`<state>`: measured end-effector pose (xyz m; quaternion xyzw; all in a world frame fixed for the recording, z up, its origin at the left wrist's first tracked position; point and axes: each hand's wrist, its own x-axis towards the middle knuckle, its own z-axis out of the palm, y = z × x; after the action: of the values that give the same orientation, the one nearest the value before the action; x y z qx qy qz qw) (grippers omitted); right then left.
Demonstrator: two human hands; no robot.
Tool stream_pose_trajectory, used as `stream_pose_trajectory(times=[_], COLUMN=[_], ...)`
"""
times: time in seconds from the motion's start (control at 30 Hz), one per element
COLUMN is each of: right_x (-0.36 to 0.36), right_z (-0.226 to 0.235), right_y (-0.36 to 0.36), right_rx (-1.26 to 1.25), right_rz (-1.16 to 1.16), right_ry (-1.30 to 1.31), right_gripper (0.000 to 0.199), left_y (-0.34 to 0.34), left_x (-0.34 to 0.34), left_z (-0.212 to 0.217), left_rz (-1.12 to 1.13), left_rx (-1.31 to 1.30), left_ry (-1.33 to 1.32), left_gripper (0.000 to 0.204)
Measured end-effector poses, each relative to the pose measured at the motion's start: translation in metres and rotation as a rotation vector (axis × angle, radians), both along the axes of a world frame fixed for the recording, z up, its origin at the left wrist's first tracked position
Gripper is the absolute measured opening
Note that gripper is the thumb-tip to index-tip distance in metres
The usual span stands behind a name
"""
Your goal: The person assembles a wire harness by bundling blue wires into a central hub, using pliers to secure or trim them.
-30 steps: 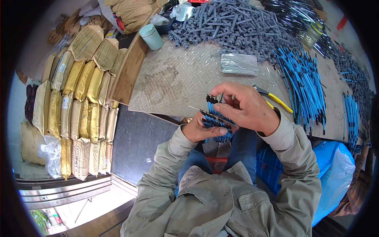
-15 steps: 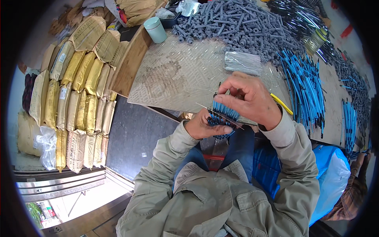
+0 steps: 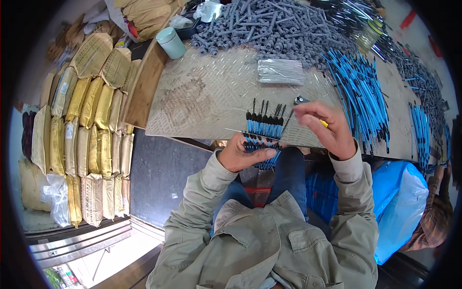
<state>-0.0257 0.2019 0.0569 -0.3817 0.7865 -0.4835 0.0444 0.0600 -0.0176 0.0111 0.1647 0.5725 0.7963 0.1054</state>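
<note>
My left hand (image 3: 248,154) is closed around a row of thin blue rods with black ends (image 3: 262,126), their black tips pointing away from me. Thin metal wires (image 3: 236,129) run crosswise through the row and stick out at the left. My right hand (image 3: 325,126) is apart from the rods, to their right, at the table's front edge. Its thumb and fingers are spread, and I see nothing held in them. Below it lies a pair of pliers with a dark head (image 3: 301,99) and a yellow handle (image 3: 324,124), partly hidden by the hand.
A bundle of straight wires (image 3: 280,72) lies on the table (image 3: 192,115). Behind it is a heap of grey plastic parts (image 3: 274,29). Blue rods (image 3: 361,96) are piled at right. A pale green cup (image 3: 170,43) stands by the wooden board (image 3: 142,86); wrapped packets (image 3: 82,130) are stacked left.
My right hand has come off the rods and moved right, its fingers spreading. More of the black tips now show in my left hand. The view has shifted slightly.
</note>
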Motion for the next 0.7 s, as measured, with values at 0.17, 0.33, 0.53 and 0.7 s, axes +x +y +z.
stream_pose_trajectory(times=[0.17, 0.33, 0.53, 0.7], right_x=[0.009, -0.012, -0.018, -0.015], right_z=[-0.069, -0.076, -0.073, -0.080], right_y=[-0.005, -0.031, -0.041, -0.043], right_rx=[0.294, 0.280, 0.423, 0.448], right_rz=[0.049, 0.301, 0.416, 0.419], right_ry=[0.293, 0.325, 0.527, 0.499], right_gripper=[0.053, 0.059, 0.059, 0.063], left_y=[-0.004, -0.007, -0.012, -0.007], left_x=[0.001, -0.007, -0.008, 0.011], left_z=[-0.001, -0.001, -0.018, -0.027], left_rz=[-0.027, -0.128, -0.205, -0.159], left_rx=[-0.063, -0.213, -0.312, -0.331], left_ry=[-0.005, 0.125, 0.321, 0.362], left_gripper=[0.031, 0.026, 0.030, 0.032])
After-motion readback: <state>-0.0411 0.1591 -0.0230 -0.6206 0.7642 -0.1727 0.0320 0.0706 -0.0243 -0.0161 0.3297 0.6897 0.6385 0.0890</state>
